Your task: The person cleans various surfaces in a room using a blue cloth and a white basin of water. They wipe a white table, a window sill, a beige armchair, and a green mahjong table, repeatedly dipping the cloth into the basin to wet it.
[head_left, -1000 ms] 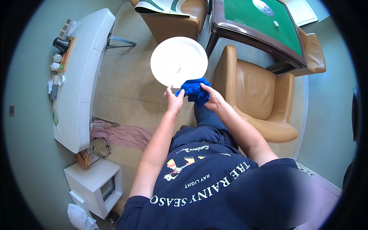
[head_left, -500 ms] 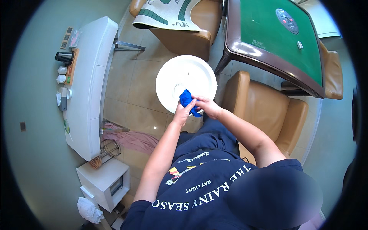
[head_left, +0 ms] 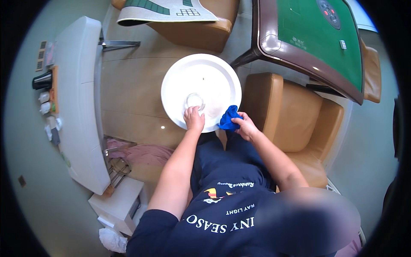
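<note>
A round white table [head_left: 173,79] with a raised rim stands in front of me. Near its closer edge sits a small clear round dish [head_left: 195,100], perhaps glass. My left hand [head_left: 195,120] has its fingers bent over the near side of that dish, which they partly cover. At the table's near right edge, my right hand [head_left: 246,126] pinches a crumpled blue cloth [head_left: 230,116]. The cloth bunches above the rim, apart from the dish. A tiny dark speck [head_left: 203,79] lies farther back on the white top.
A tan armchair [head_left: 299,115] is close on the right, below a green-topped game table [head_left: 312,47]. Another tan chair [head_left: 188,36] with a patterned mat [head_left: 167,13] stands behind. Along the left wall runs a white table [head_left: 77,94] bearing cups and a dark pitcher.
My hands, together on the blue cloth before, have parted. The left let go of the cloth and moved to the clear dish; the right carried the cloth rightward. The whole view has shifted.
</note>
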`<state>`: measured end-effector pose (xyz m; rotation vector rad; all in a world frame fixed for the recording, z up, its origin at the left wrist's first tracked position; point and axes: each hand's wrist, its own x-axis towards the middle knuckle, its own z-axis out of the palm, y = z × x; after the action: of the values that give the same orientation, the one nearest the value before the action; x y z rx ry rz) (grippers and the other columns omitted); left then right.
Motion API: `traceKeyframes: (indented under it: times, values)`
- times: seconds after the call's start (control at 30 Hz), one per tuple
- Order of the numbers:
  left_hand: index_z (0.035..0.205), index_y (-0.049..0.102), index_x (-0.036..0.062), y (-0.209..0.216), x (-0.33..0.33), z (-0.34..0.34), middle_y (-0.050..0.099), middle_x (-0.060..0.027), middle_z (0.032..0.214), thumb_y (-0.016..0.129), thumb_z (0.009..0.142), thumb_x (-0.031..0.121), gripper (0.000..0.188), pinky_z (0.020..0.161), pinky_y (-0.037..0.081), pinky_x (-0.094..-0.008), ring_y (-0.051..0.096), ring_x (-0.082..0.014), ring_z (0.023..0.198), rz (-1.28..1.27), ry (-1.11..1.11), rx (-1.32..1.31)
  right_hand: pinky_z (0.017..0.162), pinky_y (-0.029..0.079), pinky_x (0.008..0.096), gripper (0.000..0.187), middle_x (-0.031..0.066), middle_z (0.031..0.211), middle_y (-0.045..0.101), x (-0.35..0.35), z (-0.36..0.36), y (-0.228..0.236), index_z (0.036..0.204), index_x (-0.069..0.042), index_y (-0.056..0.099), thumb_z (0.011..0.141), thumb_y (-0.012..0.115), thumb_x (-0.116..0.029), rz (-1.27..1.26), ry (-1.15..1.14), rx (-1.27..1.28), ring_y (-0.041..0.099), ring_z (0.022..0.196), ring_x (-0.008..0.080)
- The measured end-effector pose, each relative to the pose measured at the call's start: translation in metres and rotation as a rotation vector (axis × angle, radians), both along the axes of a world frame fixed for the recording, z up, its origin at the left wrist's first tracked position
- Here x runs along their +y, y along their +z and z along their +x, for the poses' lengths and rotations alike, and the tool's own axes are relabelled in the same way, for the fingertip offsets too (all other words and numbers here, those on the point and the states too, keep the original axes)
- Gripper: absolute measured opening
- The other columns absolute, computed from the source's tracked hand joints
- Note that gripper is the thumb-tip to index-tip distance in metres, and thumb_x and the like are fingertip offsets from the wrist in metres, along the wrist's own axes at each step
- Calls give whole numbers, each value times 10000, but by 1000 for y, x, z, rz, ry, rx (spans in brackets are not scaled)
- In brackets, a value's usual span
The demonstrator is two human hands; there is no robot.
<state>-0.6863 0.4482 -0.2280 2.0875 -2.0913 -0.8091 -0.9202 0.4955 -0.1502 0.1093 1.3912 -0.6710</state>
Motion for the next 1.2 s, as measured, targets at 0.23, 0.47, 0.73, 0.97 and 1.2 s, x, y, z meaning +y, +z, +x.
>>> traceKeyframes:
  times: [0.23,0.47,0.73,0.97,1.2]
  values:
    - [1037,617,66,-44,-24,1,574,-112,1122,804,754,193,362,984,419,-435,524,-311,1119,67,-386,-106,875,513,402,513,75,1235,627,15,-5,14,1352,-136,531,857,638,-55,48,-232,-212,634,1076,204]
    - [961,585,46,-25,-35,3,618,-129,1172,706,863,115,170,877,513,-411,606,-305,1052,-83,-121,152,917,475,406,549,37,1242,631,-15,25,18,1392,-166,525,859,625,-81,-26,-156,29,614,1073,173]
    - [1083,551,35,125,-62,0,627,-68,1030,575,1005,102,105,886,497,-282,606,-128,973,394,364,1083,1146,307,437,520,147,1414,489,-58,70,98,1416,-154,560,915,688,-209,-1136,655,738,410,1351,377]
    - [1300,531,-1,237,-78,8,623,-88,1189,536,992,13,308,925,528,-305,625,-154,1055,351,364,1374,1113,315,561,378,102,1409,513,-114,77,168,1263,-213,691,888,712,-167,-1525,622,957,418,1352,411]
    - [1289,488,0,281,-87,20,576,-228,1361,526,1049,190,309,1008,531,-448,585,-315,1263,411,191,1641,958,469,278,295,44,1161,662,-182,58,186,1203,-45,681,1007,605,-252,-958,279,100,614,1055,135]
